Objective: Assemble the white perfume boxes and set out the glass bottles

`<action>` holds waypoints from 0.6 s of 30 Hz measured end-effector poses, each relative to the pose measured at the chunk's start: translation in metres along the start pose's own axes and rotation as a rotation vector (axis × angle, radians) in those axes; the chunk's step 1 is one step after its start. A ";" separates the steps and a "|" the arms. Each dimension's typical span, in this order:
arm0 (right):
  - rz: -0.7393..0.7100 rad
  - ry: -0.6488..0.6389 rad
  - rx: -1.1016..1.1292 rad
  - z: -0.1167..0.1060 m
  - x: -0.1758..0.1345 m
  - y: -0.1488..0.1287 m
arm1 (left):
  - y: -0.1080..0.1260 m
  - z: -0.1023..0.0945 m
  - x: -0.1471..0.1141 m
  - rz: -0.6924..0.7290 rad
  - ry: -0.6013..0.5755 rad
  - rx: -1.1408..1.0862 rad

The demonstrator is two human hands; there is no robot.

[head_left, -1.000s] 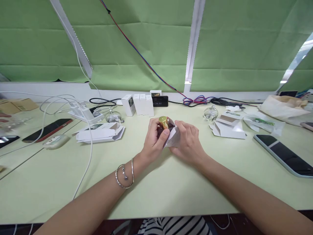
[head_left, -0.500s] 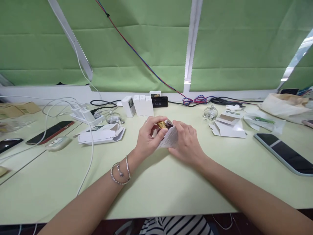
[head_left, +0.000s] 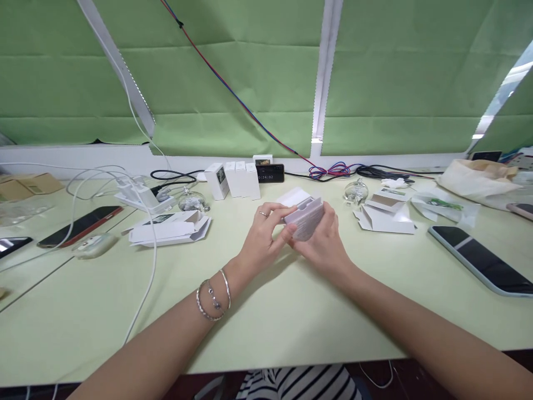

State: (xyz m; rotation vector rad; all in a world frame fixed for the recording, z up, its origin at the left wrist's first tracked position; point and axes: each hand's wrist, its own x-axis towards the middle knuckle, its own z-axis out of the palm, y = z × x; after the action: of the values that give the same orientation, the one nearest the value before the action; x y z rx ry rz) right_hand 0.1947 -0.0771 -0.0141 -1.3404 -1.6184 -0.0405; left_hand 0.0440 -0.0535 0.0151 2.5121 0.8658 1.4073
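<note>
A small white carton (head_left: 308, 223) with printed lines on one side is held tilted above the middle of the table. Its end flap stands up at the far left side. My right hand (head_left: 327, 249) wraps round the carton from the right. My left hand (head_left: 263, 238), with a ring on one finger, closes its thumb and fingers on the carton's near left edge, by the flap. No gold piece shows now, and the carton's inside is hidden. Behind the hands stand several upright white boxes (head_left: 241, 180).
Flattened white cartons (head_left: 169, 229) lie left and unfolded card (head_left: 385, 216) right. Clear glass pieces (head_left: 356, 191) stand near both. A phone (head_left: 483, 258) rests at the right, another with a timer (head_left: 270, 173) leans at the back. A white cable (head_left: 153, 266) crosses the left side.
The gold piece that showed at the carton's opening is out of sight. The carton has turned and moved slightly right, and my left fingers are now at its edge by the flap.
</note>
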 end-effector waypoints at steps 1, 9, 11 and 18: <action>0.045 -0.023 0.053 0.000 -0.001 0.000 | 0.000 0.001 0.000 -0.015 -0.007 0.020; 0.057 -0.205 0.296 -0.003 -0.002 0.004 | -0.008 -0.002 -0.004 -0.075 0.121 -0.089; -0.023 -0.167 0.283 -0.004 0.001 0.008 | -0.012 -0.001 -0.004 -0.005 0.179 -0.083; -0.256 -0.092 0.266 -0.007 0.008 0.019 | -0.012 0.000 -0.006 0.023 0.211 0.067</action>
State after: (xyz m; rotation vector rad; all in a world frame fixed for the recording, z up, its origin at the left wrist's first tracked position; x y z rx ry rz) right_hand 0.2143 -0.0682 -0.0147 -0.9400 -1.7953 0.0814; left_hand 0.0368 -0.0464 0.0061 2.4606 0.9358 1.7025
